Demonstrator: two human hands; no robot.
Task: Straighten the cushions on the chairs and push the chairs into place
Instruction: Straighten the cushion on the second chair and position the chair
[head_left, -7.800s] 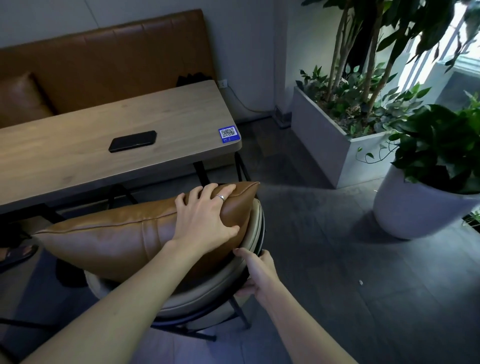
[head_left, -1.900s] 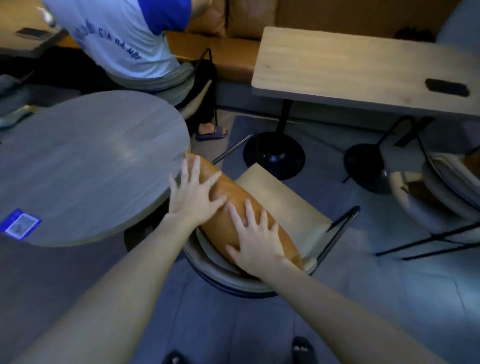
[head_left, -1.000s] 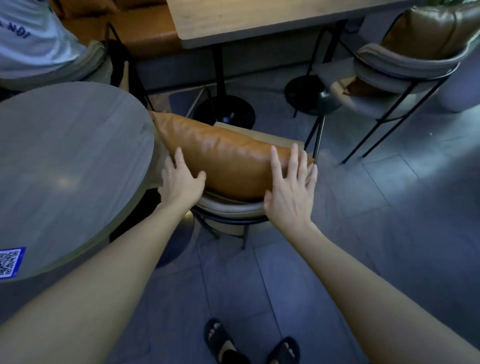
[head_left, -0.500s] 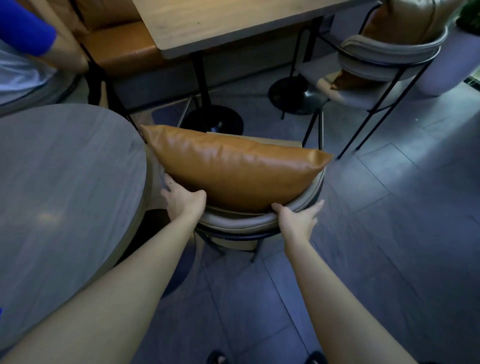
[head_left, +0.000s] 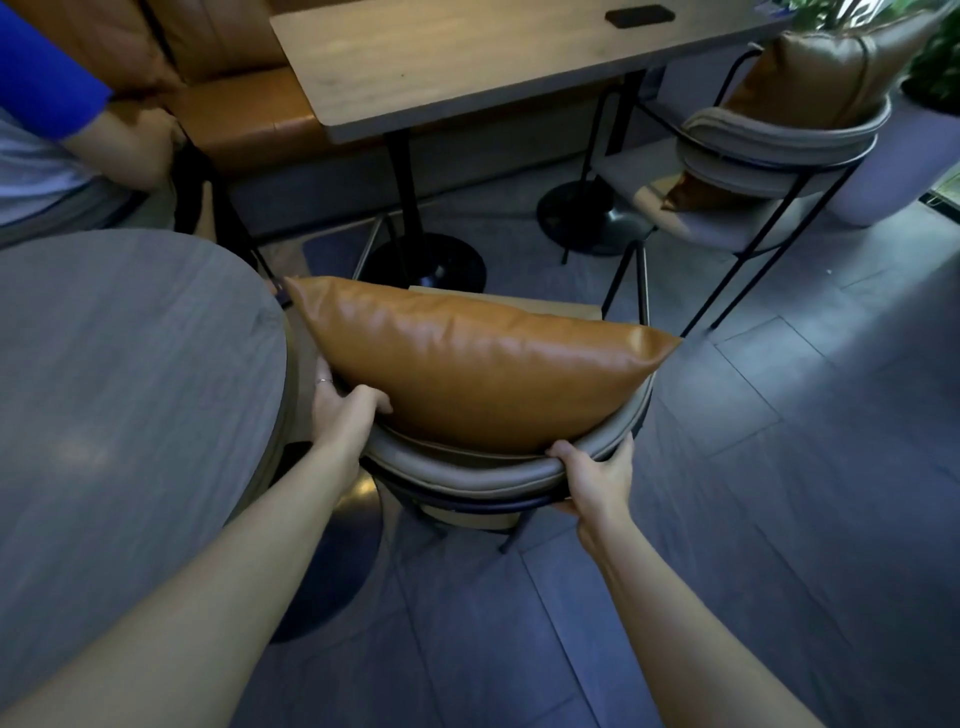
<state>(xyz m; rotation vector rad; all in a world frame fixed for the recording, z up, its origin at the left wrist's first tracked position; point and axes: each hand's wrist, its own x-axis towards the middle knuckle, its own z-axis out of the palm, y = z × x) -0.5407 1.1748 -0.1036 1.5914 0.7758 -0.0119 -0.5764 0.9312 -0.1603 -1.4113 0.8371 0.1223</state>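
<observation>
A tan leather cushion stands on edge against the curved grey backrest of the near chair, its long side level. My left hand grips the backrest's left end, thumb against the cushion's lower corner. My right hand is closed over the backrest's right part, fingers wrapped under the rim. The chair's beige seat shows just beyond the cushion. A second chair with its own tan cushion stands at the far right by the wooden table.
A round grey table lies close on the left, its dark base beside the chair legs. A rectangular wooden table with a phone stands ahead. A seated person is at far left. White planter far right.
Both hands slid from the cushion's face down to the chair backrest and closed on it. The cushion now stands upright and level. The view has drawn slightly closer to the chair.
</observation>
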